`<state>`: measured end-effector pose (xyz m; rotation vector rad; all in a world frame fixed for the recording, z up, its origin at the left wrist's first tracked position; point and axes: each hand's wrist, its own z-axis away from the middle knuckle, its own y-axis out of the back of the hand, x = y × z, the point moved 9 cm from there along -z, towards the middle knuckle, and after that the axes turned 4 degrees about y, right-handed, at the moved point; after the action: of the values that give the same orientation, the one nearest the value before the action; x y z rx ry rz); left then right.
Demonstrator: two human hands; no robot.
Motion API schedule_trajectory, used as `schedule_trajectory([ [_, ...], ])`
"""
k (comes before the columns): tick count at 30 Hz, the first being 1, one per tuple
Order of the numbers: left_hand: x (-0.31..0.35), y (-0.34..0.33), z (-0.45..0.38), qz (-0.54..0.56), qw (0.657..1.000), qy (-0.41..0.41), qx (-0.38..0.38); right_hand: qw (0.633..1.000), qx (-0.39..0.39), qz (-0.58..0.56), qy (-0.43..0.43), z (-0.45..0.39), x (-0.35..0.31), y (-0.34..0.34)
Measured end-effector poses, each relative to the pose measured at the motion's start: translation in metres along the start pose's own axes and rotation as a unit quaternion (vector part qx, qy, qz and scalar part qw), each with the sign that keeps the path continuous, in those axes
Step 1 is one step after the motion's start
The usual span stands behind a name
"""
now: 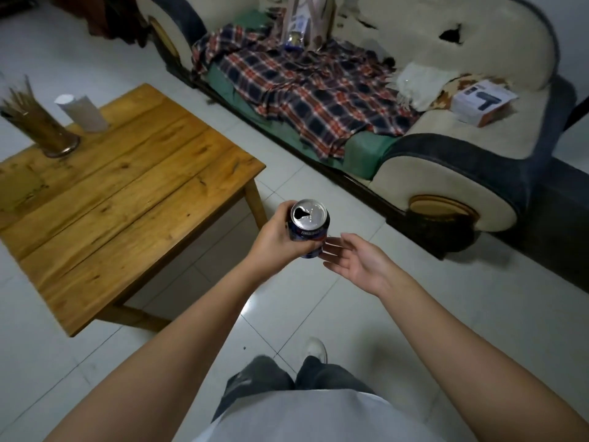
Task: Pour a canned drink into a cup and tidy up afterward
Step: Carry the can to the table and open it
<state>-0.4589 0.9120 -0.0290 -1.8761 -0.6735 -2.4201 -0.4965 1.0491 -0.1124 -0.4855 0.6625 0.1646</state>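
Held upright over the floor tiles (398, 314), just off the near right corner of the tabletop (134, 199): a dark blue can (309, 229), silver top already open, pull-tab hole showing dark. Gripped by the left hand (280, 237), fingers curled round the can's far and left side. A red-and-white band of lettering on the can's side, too small and blurred to read. Right hand (357, 260) just right of the can, palm up, fingers (331, 247) spread and relaxed, tips at or almost at the can's lower right edge, holding nothing.

Far left of the can, on the tabletop's back edge: a white cup (84, 113) upright, and beside it a glass holder (38, 122) full of thin sticks. Rest of the wooden planks bare, near edge and right corner leg well clear of the can.

Beyond the can, a cream sofa (446, 161) with dark trim, a plaid blanket (306, 94) spread on its seat, and a white-and-orange box (484, 102) printed with a dark tool shape; print unreadable. Open tiled strip between tabletop and sofa. Below the can, dark trouser legs and one pale shoe (315, 349) on the tiles.
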Motion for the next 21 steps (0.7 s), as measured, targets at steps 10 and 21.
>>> schedule_trajectory([
  [10,-0.044,0.107,-0.065,-0.004,0.992,0.054,0.11,0.992,-0.074,0.077,-0.063,-0.109,-0.028,-0.101],
  [21,-0.106,0.255,-0.141,0.016,0.982,0.104,0.156,0.976,-0.105,0.16,-0.104,-0.23,-0.032,-0.253],
])
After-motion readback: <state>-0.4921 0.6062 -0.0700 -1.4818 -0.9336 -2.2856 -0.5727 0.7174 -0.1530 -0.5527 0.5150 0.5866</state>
